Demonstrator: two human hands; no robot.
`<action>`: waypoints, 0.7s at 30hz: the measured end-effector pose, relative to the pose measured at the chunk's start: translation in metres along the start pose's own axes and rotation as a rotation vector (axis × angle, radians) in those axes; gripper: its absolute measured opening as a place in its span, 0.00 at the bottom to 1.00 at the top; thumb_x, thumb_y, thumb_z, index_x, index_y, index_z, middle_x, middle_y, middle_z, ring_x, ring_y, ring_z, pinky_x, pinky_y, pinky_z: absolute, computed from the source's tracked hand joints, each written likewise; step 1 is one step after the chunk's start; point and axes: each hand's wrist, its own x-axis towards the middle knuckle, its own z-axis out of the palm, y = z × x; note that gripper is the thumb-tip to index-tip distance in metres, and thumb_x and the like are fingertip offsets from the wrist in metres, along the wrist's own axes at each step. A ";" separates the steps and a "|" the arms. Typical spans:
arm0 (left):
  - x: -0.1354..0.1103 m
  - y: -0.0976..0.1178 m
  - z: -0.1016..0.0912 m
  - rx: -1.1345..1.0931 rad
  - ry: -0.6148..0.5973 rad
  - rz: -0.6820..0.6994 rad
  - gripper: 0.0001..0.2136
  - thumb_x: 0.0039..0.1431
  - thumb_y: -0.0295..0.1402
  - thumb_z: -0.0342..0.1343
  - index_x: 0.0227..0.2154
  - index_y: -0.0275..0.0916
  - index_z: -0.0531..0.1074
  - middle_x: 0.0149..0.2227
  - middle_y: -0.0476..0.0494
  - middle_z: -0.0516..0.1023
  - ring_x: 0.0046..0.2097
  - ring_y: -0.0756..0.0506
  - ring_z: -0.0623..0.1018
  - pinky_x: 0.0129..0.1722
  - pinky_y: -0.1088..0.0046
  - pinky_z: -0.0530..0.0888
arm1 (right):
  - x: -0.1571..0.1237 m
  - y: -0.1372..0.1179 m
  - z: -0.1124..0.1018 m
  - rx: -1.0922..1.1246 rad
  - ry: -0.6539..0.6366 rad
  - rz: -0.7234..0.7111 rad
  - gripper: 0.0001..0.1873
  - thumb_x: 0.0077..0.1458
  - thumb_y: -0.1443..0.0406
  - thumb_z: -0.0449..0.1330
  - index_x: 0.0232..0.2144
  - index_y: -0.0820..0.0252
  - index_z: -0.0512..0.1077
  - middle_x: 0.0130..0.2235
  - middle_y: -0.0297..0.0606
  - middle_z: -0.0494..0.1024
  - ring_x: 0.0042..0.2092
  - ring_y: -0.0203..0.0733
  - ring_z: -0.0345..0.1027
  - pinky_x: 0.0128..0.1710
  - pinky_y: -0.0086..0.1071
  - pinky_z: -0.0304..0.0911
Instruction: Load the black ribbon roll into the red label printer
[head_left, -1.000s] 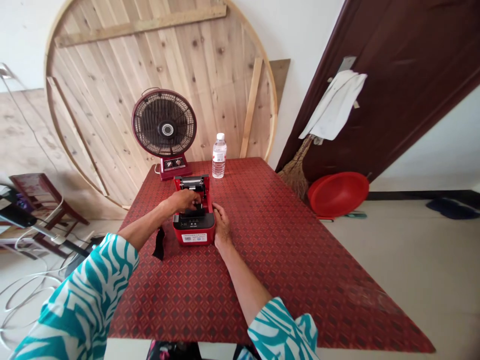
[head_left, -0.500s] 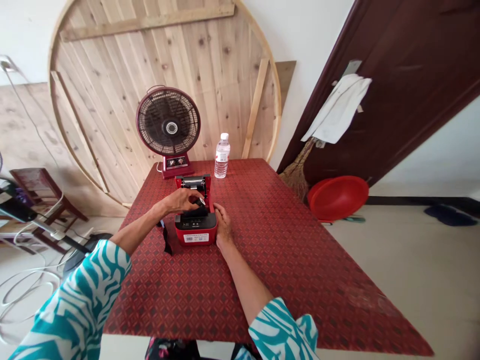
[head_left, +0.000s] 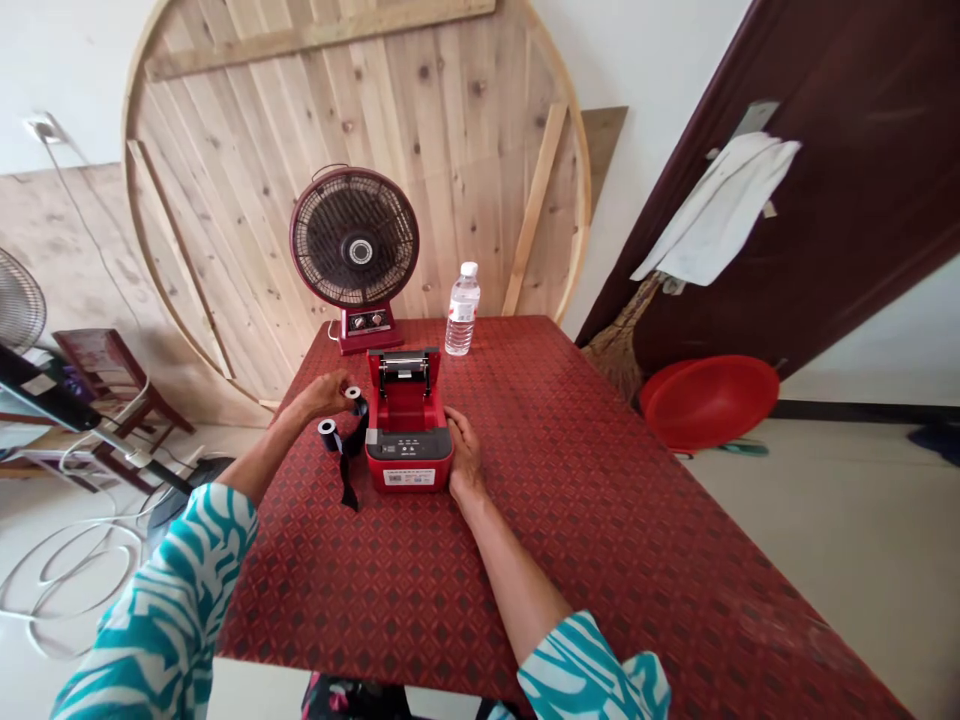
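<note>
In front of me stands a small red and black label printer [head_left: 411, 447] with its lid tipped up and its inner bay showing. My right hand [head_left: 465, 455] steadies the printer's right side, its fingers along the wall. Left of the printer, my left hand [head_left: 328, 393] is closed on a small dark roll with a white core [head_left: 354, 395], just above the table. Close by stands a second such roll [head_left: 328, 435]. A loose black strip [head_left: 347, 480] hangs down beside it onto the tabletop.
A dark red fan [head_left: 356, 250] and a water bottle [head_left: 463, 310] stand at the back of the patterned red table [head_left: 570, 520]. Behind leans a round wooden panel [head_left: 465, 150]. A red basin [head_left: 720, 400] and a broom [head_left: 622, 335] are by the door at right.
My left hand has moved left, out of the printer's bay, bringing the dark roll to the table beside it. My right hand stays at the printer. The view has shifted slightly.
</note>
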 end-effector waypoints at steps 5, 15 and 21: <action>0.006 -0.008 0.015 0.092 -0.080 0.013 0.08 0.42 0.29 0.60 0.29 0.39 0.72 0.29 0.48 0.79 0.35 0.45 0.78 0.34 0.74 0.70 | 0.000 -0.002 0.001 -0.030 0.019 0.037 0.20 0.52 0.53 0.54 0.43 0.54 0.75 0.42 0.35 0.81 0.46 0.44 0.71 0.46 0.38 0.64; -0.015 -0.036 0.007 -0.425 -0.047 -0.063 0.31 0.42 0.45 0.62 0.51 0.35 0.70 0.45 0.35 0.79 0.45 0.38 0.79 0.45 0.60 0.74 | -0.002 -0.006 0.003 -0.001 0.033 0.045 0.20 0.51 0.53 0.55 0.42 0.54 0.75 0.42 0.35 0.81 0.45 0.44 0.71 0.45 0.38 0.65; -0.077 -0.053 0.006 -0.634 -0.034 -0.139 0.31 0.43 0.44 0.63 0.52 0.38 0.69 0.50 0.36 0.77 0.51 0.36 0.76 0.50 0.59 0.72 | -0.002 -0.003 0.003 0.033 0.016 0.049 0.21 0.51 0.52 0.55 0.43 0.55 0.75 0.39 0.35 0.81 0.44 0.44 0.72 0.42 0.37 0.65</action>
